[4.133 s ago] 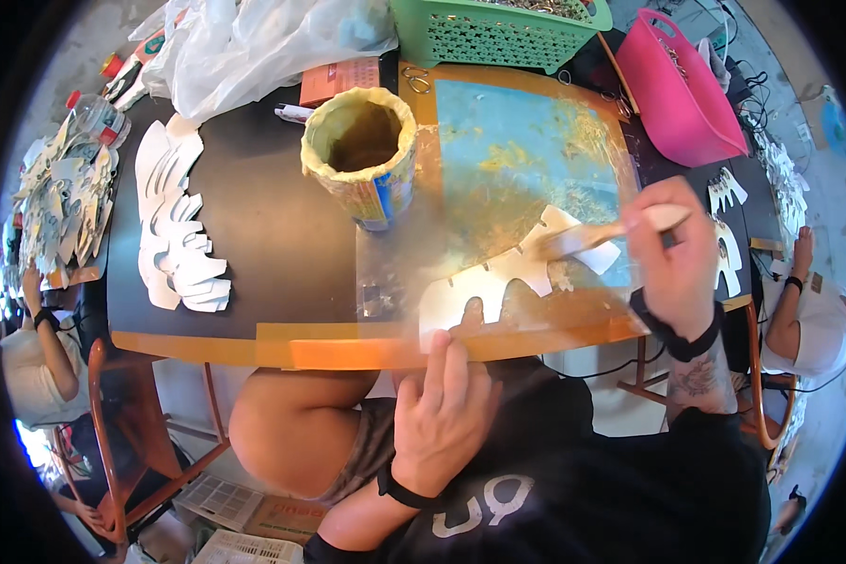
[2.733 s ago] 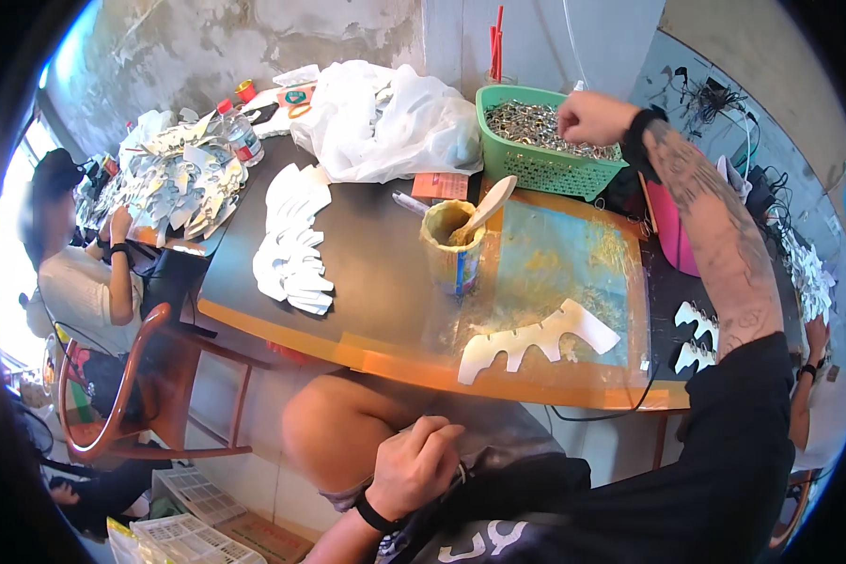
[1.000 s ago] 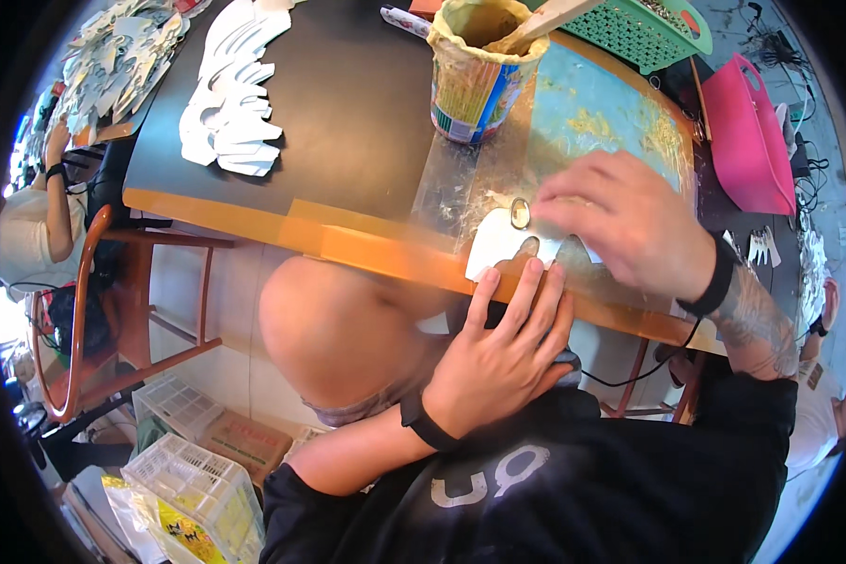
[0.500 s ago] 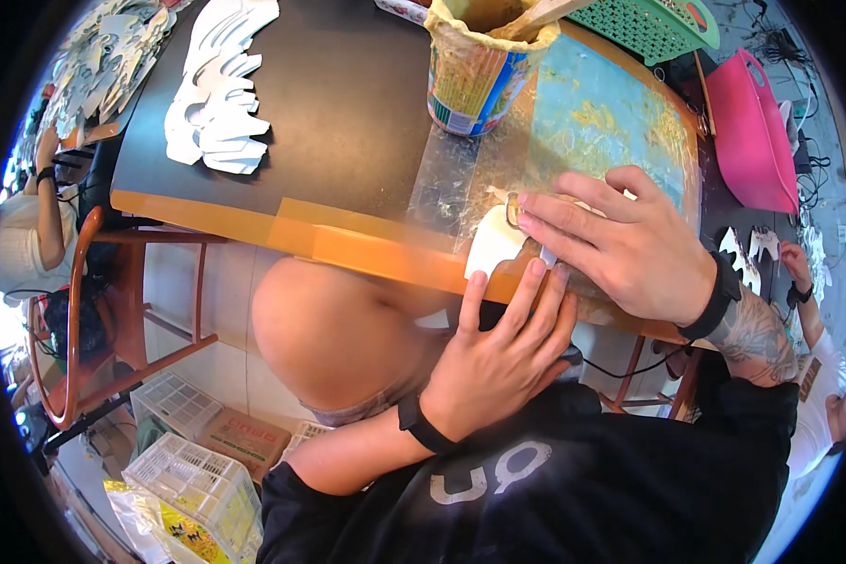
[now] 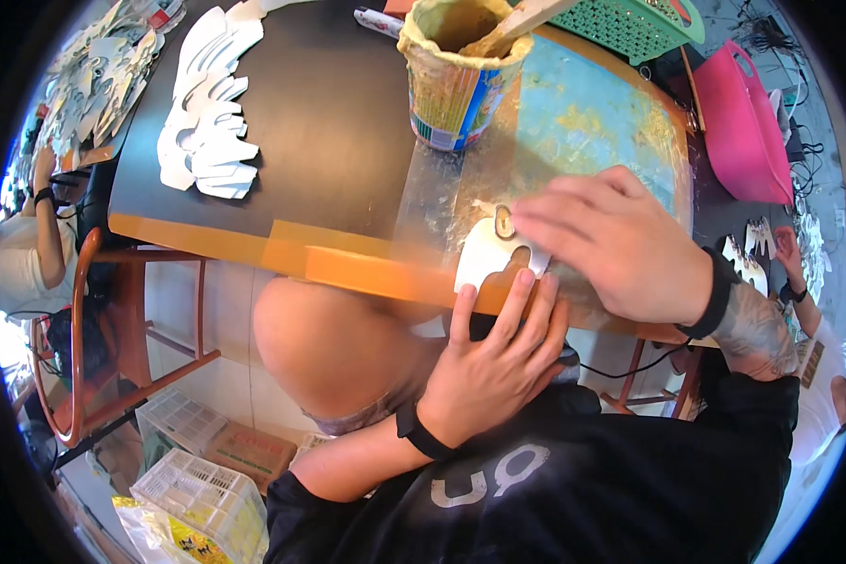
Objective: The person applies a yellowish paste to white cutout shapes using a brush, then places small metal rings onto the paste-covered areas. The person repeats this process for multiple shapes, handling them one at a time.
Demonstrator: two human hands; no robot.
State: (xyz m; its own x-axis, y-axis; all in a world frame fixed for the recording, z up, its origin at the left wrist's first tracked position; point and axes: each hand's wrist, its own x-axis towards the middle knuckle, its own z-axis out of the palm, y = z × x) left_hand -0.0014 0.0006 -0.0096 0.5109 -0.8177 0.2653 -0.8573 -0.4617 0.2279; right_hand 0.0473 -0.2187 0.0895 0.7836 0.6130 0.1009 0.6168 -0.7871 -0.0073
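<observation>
At the table's front edge, a white curved, cut-out piece (image 5: pixel 479 252) lies on the worktop. My left hand (image 5: pixel 493 362) rests its spread, stretched fingertips on the piece's near edge. A small oval, ring-like piece (image 5: pixel 504 223) with a dark rim and yellowish middle sits at the white piece's far edge. Beside it is my right hand (image 5: pixel 620 249), fingers stretched forward and slightly blurred, an index fingertip at the oval's right side. The right thumb is hidden, and I see nothing gripped in that hand.
A yellow-crusted tub (image 5: pixel 461 94) holds a wooden stick (image 5: pixel 526 23). Stacked white cut pieces (image 5: pixel 211 122) lie at left. Beyond the smeared blue sheet (image 5: pixel 597 117) are a green basket (image 5: pixel 620 28) and a pink basket (image 5: pixel 747 127). Other people's hands show at both sides.
My right fingertips have drawn back a little from the oval piece, leaving more of it visible. My left hand stays on the white piece. The whole view has shifted slightly.
</observation>
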